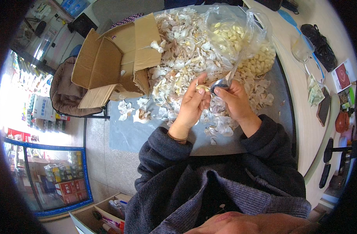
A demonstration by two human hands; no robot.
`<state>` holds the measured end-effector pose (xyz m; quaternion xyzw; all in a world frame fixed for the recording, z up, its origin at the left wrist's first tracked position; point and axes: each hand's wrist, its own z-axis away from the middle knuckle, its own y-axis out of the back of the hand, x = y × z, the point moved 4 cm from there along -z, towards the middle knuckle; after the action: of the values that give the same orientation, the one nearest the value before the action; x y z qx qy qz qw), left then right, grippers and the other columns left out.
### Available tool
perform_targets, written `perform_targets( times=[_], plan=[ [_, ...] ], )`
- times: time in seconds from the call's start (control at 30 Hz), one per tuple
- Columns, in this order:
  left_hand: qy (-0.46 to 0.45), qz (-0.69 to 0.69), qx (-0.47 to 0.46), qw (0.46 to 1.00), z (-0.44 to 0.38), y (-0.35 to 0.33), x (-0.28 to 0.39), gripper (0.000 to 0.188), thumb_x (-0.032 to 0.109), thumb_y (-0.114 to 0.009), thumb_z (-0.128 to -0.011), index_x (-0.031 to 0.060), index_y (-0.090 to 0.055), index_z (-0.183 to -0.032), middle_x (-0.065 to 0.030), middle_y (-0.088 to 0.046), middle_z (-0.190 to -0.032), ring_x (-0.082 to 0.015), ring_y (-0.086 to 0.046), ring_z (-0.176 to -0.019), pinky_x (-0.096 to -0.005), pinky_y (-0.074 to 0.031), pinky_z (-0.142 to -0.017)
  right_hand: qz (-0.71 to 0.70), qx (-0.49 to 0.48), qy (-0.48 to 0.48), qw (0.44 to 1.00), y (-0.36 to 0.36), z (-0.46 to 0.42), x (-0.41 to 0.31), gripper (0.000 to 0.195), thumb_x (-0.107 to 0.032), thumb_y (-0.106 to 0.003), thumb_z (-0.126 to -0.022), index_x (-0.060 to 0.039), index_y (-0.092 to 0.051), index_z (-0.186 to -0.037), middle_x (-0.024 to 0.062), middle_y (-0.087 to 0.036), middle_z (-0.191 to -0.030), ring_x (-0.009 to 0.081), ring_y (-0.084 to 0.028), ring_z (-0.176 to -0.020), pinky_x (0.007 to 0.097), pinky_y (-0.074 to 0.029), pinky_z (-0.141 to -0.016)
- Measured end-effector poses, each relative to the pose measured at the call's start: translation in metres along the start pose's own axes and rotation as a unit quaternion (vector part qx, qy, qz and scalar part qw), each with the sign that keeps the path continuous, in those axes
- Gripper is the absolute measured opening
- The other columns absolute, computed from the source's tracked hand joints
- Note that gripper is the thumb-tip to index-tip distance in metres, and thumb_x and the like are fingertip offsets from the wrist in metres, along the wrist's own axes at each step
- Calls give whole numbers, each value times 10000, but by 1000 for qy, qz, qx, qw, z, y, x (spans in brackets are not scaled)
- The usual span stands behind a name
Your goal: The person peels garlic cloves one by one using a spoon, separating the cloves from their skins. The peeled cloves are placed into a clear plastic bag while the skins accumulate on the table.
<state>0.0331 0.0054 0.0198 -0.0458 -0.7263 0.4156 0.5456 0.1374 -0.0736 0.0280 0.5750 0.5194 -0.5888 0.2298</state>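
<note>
My left hand (192, 101) pinches a pale garlic clove (202, 87) between thumb and fingers. In my right hand (236, 98) is a shiny metal tool that looks like a spoon (221, 84), its rounded end close to the clove. Whether the two touch, I cannot tell. Beneath and beyond both hands spreads a large heap of dry garlic skins (181, 63) on the grey tabletop (128, 139). Peeled garlic cloves (229, 32) fill clear plastic bags (259, 26) at the far right of the heap.
An open cardboard box (104, 63) lies left of the heap, by a brown cushioned chair (70, 87). Along the right runs a pale wooden counter (298, 96) with a clear cup (302, 48), a black plastic bag (320, 44), banknotes (315, 91) and a phone (323, 107). A glass showcase (55, 178) stands lower left.
</note>
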Motion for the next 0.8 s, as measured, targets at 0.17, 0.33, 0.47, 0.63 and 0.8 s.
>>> perform_targets(
  times=[0.17, 0.33, 0.47, 0.63, 0.8],
  plan=[
    [-169, -355, 86, 915, 1, 14, 3, 364, 25, -555, -834, 31, -493, -1193, -19, -511, -838, -59, -445, -625, -176, -380, -527, 63, 24, 9, 998, 2, -1, 2, 104, -106, -575, -825, -32, -587, -896, -43, -578, -791, 24, -488, -686, 193, -395, -609],
    [-215, -436, 74, 871, 2, -2, 12, 359, 26, -549, -836, 4, -487, -1190, -18, -489, -810, -61, -443, -625, -179, -387, -551, 71, 36, 26, 997, -4, 2, -4, 103, -108, -576, -822, -30, -598, -885, -41, -578, -774, 25, -484, -669, 191, -389, -593],
    [-60, -293, 31, 954, 0, 7, 1, 362, 111, -474, -893, 0, -435, -1236, -26, -504, -740, -75, -465, -608, -176, -390, -541, 55, -5, -1, 998, -4, 4, -4, 117, -109, -576, -822, -26, -597, -903, -31, -586, -792, 28, -494, -681, 196, -402, -613],
    [19, 94, 10, 995, -3, 10, -3, 365, 189, -335, -944, -1, -404, -1248, -45, -538, -730, -92, -473, -579, -183, -389, -505, -13, 12, 14, 1000, 3, 0, 5, 123, -114, -577, -821, -28, -596, -906, -16, -593, -836, 46, -511, -728, 213, -419, -679],
    [-9, 156, 12, 988, -8, 16, 8, 340, 155, -340, -939, -1, -409, -1234, -68, -559, -771, -97, -492, -602, -184, -405, -515, -20, 82, 45, 995, 16, -8, -1, 114, -114, -616, -783, -29, -602, -857, 19, -592, -911, 121, -534, -782, 263, -424, -733]
  ],
)
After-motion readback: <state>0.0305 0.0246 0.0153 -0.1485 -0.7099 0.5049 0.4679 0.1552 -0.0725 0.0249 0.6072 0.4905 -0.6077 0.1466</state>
